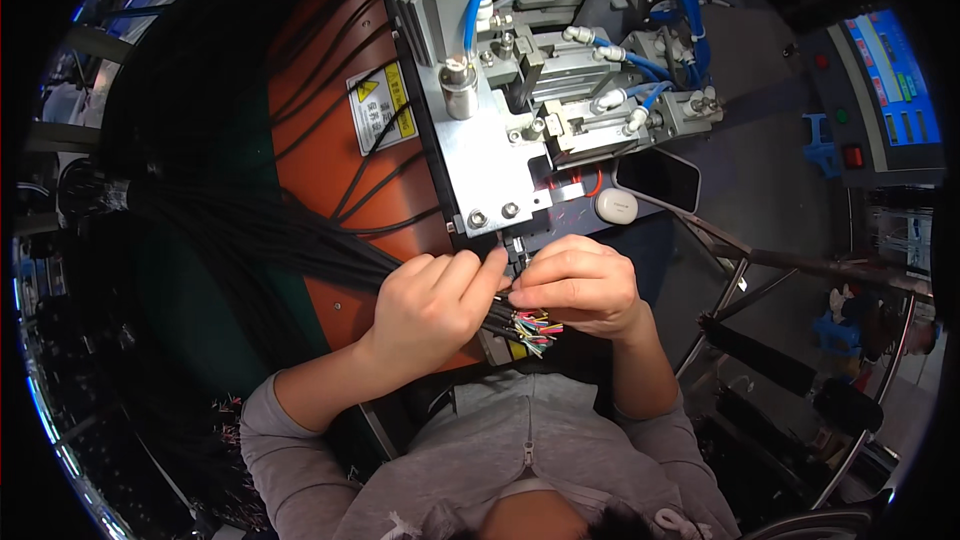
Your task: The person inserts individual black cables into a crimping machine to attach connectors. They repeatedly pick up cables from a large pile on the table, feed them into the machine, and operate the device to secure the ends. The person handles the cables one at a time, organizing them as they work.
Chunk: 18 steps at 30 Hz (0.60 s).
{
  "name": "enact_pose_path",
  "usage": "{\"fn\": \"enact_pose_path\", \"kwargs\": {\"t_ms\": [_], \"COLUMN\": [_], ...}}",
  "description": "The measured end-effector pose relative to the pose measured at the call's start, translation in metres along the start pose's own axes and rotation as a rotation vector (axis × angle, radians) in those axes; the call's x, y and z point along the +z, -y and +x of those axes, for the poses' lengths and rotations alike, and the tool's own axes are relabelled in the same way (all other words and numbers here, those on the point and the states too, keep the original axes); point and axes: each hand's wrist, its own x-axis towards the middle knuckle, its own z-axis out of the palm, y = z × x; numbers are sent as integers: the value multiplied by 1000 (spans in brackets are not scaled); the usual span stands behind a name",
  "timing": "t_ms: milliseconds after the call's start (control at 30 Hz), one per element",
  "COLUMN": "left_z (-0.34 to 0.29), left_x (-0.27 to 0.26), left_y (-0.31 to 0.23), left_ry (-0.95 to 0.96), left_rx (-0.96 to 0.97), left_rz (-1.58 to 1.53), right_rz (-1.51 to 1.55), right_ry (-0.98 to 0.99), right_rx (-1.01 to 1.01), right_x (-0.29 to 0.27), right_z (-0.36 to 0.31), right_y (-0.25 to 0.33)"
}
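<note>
My left hand (pixel 430 305) is closed, its thumb and forefinger pinched together below the front edge of a metal machine (pixel 490 170). Close to its fingertips, my right hand (pixel 585 285) is closed in a pinch as well. Whatever is between the fingers of either hand is hidden. A thick bundle of black cables (pixel 290 235) runs in from the left and passes under my left hand. Its ends, with thin multicoloured wires (pixel 537 332) fanned out, show below both hands. A small dark fixture (pixel 517 250) sits just above the fingertips.
Blue air hoses (pixel 700 20) loop over the machine's cylinders. Right of it lie a white rounded case (pixel 616 206) and a phone (pixel 658 180). More black cables cross the orange board (pixel 315 140). A lit control screen (pixel 893 75) stands at far right, above a metal-tube frame (pixel 800 265).
</note>
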Motion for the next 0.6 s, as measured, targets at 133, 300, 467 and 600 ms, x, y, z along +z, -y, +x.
{"fn": "enact_pose_path", "kwargs": {"t_ms": [133, 300, 467, 600], "left_z": [11, 1, 4, 3], "left_x": [-6, -6, 3, 4], "left_y": [7, 3, 5, 6], "left_ry": [-388, -308, -334, -344], "left_rx": [212, 135, 98, 89], "left_rz": [-2, -71, -134, -161], "right_rz": [-27, 17, -45, -72], "right_ry": [-161, -357, -515, -351], "right_rx": [40, 65, 104, 176], "right_x": [3, 16, 32, 31], "right_z": [-3, 2, 10, 13], "right_y": [-1, 5, 6, 10]}}
